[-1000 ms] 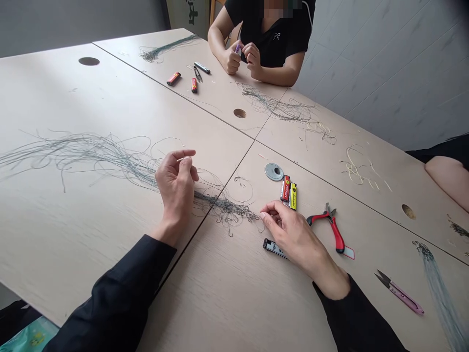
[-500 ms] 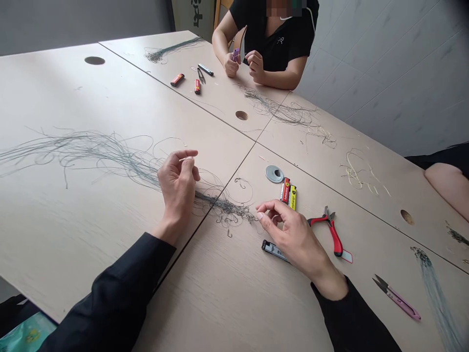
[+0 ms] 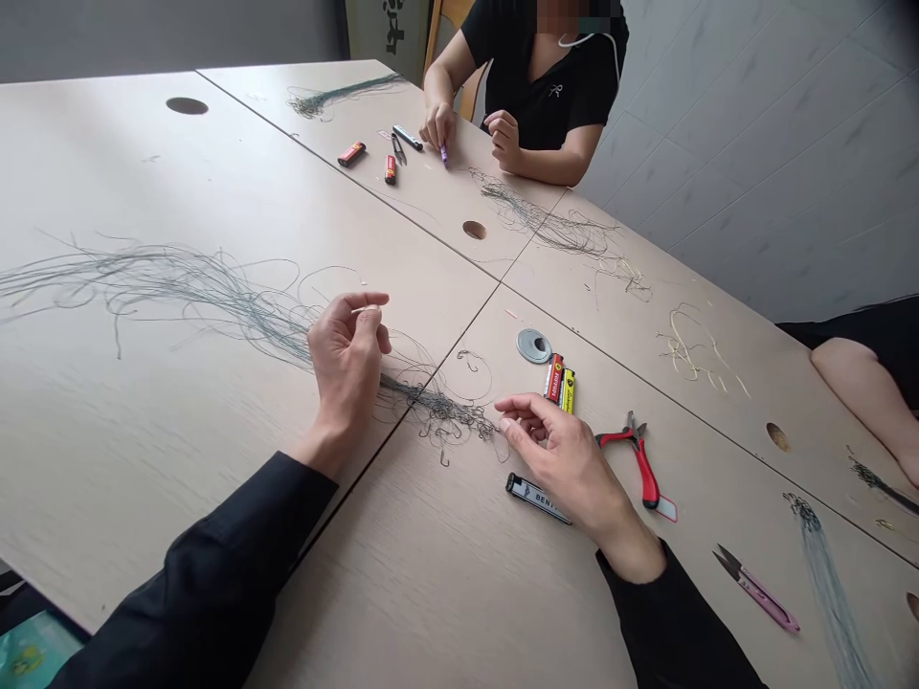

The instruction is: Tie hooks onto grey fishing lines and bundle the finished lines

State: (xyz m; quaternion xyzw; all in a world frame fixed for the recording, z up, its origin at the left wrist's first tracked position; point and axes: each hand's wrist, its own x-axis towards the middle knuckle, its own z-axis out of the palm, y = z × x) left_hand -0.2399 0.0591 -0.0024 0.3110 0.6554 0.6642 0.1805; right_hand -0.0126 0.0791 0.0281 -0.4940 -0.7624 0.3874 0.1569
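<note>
A bundle of thin grey-green fishing lines point(image 3: 236, 292) lies across the table, its hooks point(image 3: 449, 407) tangled at the right end. My left hand point(image 3: 348, 359) rests over the bundle, thumb pressed to curled fingers; anything between them is too small to see. By the hook end, my right hand point(image 3: 567, 455) holds thumb and fingertips in a pinch. Thin line runs close to those fingertips, but what they grip cannot be made out. Just below the right hand is a black-and-silver lighter point(image 3: 538, 498). Behind it are a red lighter point(image 3: 553, 378) and a yellow lighter point(image 3: 567, 390).
Right of my hand lie red-handled pliers point(image 3: 646, 469), pink thread snips point(image 3: 761, 593) and another hooked line bundle point(image 3: 825, 574). A grey disc point(image 3: 533, 345) lies beyond. Across the table sits a person point(image 3: 546, 105) near more lines point(image 3: 546, 215); another person's arm point(image 3: 862, 383) shows at right.
The person opposite has lowered a purple object to the table. My hands hold nearly the same pose over the bundle. The view has shifted slightly.
</note>
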